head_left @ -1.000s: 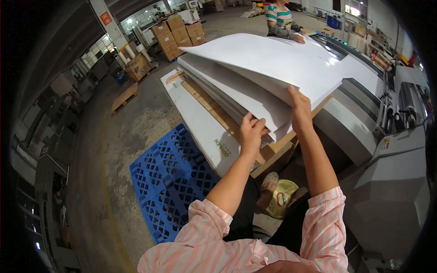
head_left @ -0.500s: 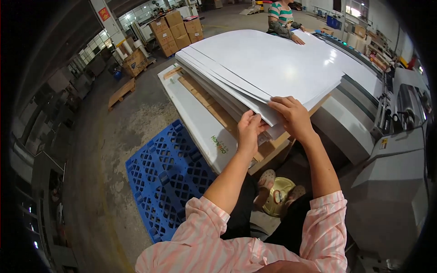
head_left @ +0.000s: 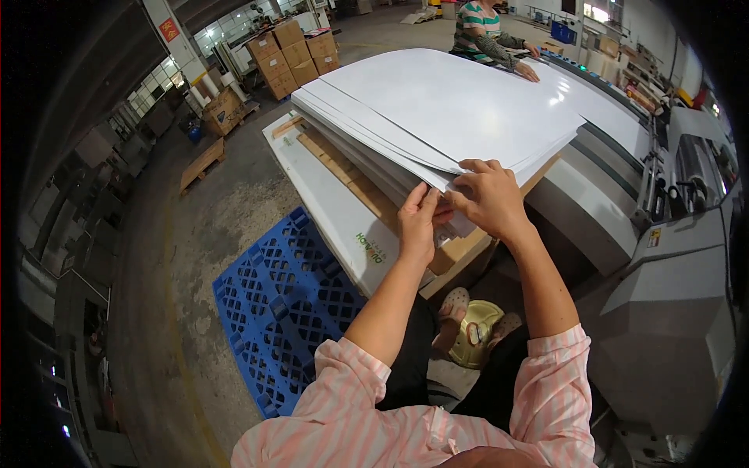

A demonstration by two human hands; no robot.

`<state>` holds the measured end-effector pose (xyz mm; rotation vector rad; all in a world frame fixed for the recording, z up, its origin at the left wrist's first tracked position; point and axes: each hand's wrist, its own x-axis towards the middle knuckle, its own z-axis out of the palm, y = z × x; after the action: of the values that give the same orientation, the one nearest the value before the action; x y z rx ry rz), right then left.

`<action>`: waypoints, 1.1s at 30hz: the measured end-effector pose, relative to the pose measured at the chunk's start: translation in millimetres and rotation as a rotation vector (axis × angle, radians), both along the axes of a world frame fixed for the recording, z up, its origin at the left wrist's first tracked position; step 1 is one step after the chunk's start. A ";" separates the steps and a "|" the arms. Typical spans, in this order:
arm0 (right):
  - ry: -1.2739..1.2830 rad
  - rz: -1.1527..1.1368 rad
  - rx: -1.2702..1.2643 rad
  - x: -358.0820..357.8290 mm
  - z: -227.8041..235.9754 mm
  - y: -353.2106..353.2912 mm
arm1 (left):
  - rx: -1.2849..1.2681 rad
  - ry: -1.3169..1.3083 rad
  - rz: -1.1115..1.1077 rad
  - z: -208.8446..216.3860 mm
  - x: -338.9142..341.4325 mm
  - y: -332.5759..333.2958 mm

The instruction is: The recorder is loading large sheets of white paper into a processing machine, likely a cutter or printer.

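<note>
A stack of large, glossy white sheets [head_left: 460, 101] lies on a wooden pallet before me, its top sheets slightly askew. At the near corner my left hand [head_left: 419, 225] pinches the edges of some sheets between thumb and fingers, from the left side. My right hand [head_left: 493, 199] grips the same corner from the right, with fingers over the top sheet and thumb by the edge. The two hands almost meet, and they hide the corner itself. How many sheets each one holds I cannot tell.
A white board [head_left: 335, 210] juts out left of the stack, above a blue plastic pallet [head_left: 269, 312]. Grey machinery [head_left: 663, 312] stands at right. Across the stack a co-worker [head_left: 480, 35] in a striped shirt reaches over sheets. Cartons [head_left: 292, 58] stand far left; a yellow stool [head_left: 476, 331] is below.
Both hands have shifted slightly left and closer together at the corner. The sheet corner that poked out between them is now covered. The co-worker's hand has moved a little right.
</note>
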<state>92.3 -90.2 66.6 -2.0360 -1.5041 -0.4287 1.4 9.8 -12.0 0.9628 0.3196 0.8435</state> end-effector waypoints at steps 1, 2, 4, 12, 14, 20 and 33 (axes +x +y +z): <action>0.016 -0.008 0.000 0.0 0.0 0.9 | -0.001 0.006 -0.002 0.4 0.0 0.1; 0.032 -0.015 -0.001 -0.5 0.1 1.4 | -0.002 0.012 -0.002 1.1 -0.6 -0.5; 0.000 -0.025 0.014 -2.0 -1.0 2.8 | -0.007 0.002 0.000 0.5 -0.1 0.2; -0.252 -0.225 -0.028 -9.8 5.0 9.5 | -0.034 -0.019 -0.011 2.2 -1.0 -1.3; -0.327 -0.181 0.186 -1.8 0.8 9.5 | -0.029 -0.005 -0.005 3.7 0.3 -2.2; -0.310 0.148 0.273 28.7 -4.7 -1.1 | 0.047 0.136 0.259 12.6 5.1 -12.2; 1.290 0.117 0.697 47.3 -22.9 21.1 | 0.186 0.183 0.013 4.9 -4.1 -12.9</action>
<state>139.6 -69.2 43.7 -1.1581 -0.5154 0.3555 -2.7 -3.0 -7.0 1.2162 0.4097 0.8087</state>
